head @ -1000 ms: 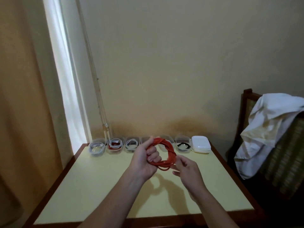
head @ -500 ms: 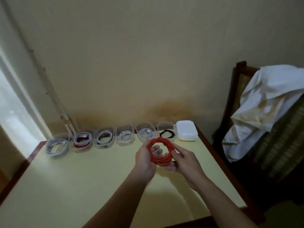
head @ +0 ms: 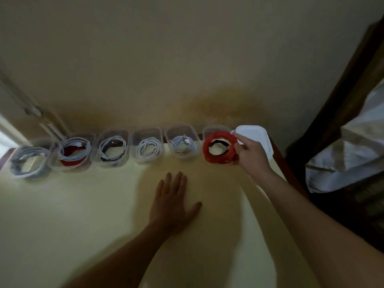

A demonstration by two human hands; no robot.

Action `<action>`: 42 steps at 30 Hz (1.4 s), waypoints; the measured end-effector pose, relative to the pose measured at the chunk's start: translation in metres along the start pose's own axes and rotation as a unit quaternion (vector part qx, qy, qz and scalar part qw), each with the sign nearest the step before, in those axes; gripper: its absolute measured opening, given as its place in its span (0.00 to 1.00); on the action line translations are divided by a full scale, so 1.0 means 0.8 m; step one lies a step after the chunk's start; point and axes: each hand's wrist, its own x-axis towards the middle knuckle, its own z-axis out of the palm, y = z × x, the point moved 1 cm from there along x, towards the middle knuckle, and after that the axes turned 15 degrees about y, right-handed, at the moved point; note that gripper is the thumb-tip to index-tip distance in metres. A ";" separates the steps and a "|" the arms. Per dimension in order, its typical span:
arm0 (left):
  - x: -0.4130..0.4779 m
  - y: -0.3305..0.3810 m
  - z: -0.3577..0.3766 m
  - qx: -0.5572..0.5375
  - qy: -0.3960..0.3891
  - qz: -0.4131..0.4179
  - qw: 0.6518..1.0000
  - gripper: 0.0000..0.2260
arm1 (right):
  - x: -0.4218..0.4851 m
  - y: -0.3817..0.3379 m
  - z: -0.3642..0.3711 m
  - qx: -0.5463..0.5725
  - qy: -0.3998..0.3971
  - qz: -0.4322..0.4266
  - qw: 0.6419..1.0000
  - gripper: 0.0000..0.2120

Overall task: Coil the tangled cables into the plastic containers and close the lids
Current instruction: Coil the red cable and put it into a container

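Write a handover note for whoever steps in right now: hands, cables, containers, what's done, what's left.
Left hand: open, flat on the table.
Right hand: grips the red coil over the rightmost container, which holds a black cable.
Done: the five other containers hold coiled cables.
Left: seat the red coil, then fit lids from the white stack; none is on.

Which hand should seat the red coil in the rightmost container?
Right. The right hand holds the red cable coil at the rightmost container, beside the stack of lids. The left hand lies flat on the table, apart from the containers.
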 end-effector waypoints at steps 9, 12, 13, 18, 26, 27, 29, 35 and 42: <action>0.024 -0.010 0.004 0.009 0.018 0.026 0.999 0.45 | 0.074 0.000 0.040 -0.117 0.025 -0.067 0.990 0.18; 0.028 -0.012 0.007 0.005 0.024 0.034 0.999 0.45 | 0.077 0.005 0.056 -0.240 0.002 -0.137 0.961 0.17; 0.028 -0.012 0.008 -0.001 0.029 0.033 0.999 0.45 | 0.077 0.004 0.059 -0.274 0.000 -0.159 0.948 0.17; 0.028 -0.012 0.008 -0.012 0.047 0.031 0.998 0.45 | 0.059 0.005 0.076 -0.383 -0.054 -0.254 0.887 0.34; 0.027 -0.012 0.011 -0.008 0.058 0.031 0.998 0.44 | 0.049 0.022 0.109 -0.457 -0.095 -0.266 0.844 0.39; 0.026 -0.012 0.010 -0.007 0.060 0.030 0.998 0.44 | 0.049 0.022 0.110 -0.458 -0.115 -0.262 0.842 0.35; 0.027 -0.012 0.010 -0.005 0.059 0.031 0.998 0.44 | 0.050 0.016 0.110 -0.465 -0.147 -0.250 0.837 0.30; 0.026 -0.012 0.010 -0.011 0.062 0.029 0.998 0.44 | 0.038 -0.003 0.097 -0.488 -0.144 -0.313 0.802 0.22; 0.026 -0.013 0.014 -0.009 0.074 0.027 0.997 0.44 | 0.025 0.015 0.071 -0.359 -0.001 -0.326 0.875 0.25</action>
